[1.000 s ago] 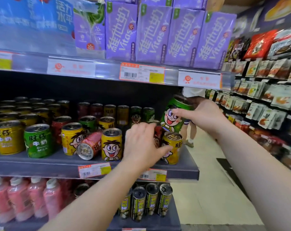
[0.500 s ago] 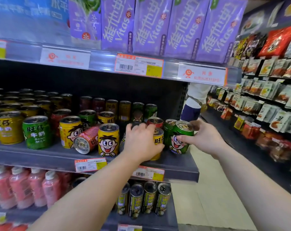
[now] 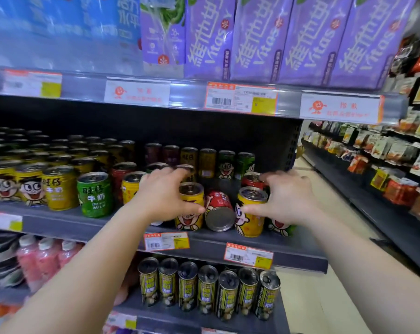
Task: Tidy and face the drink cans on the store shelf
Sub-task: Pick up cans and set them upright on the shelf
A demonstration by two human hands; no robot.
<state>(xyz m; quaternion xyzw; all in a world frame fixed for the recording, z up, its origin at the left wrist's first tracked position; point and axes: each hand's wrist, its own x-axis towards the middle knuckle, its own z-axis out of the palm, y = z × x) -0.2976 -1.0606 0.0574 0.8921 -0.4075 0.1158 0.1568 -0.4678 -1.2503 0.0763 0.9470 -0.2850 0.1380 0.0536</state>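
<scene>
On the dark middle shelf [image 3: 66,225] stand many cartoon-face drink cans in yellow, green and red. My left hand [image 3: 164,197] wraps around an upright yellow can [image 3: 192,214] at the shelf front, thumb across its face. My right hand [image 3: 287,200] grips a second upright yellow can [image 3: 250,219] a little to the right. Between the two lies a red can [image 3: 219,209] on its side, its silver base toward me. A green can [image 3: 281,229] stands partly hidden behind my right wrist. Another green can [image 3: 94,195] stands to the left, showing text instead of a face.
Purple drink cartons [image 3: 259,37] fill the shelf above, with price tags [image 3: 240,98] on its rail. Tall dark cans [image 3: 209,289] and pink bottles [image 3: 39,257] sit below. A snack aisle [image 3: 384,153] runs along the right; the middle shelf ends just right of the green can.
My right hand set the green can down at the shelf's right end and moved onto a yellow can. The left hand shifted to the other yellow can. The view moved closer.
</scene>
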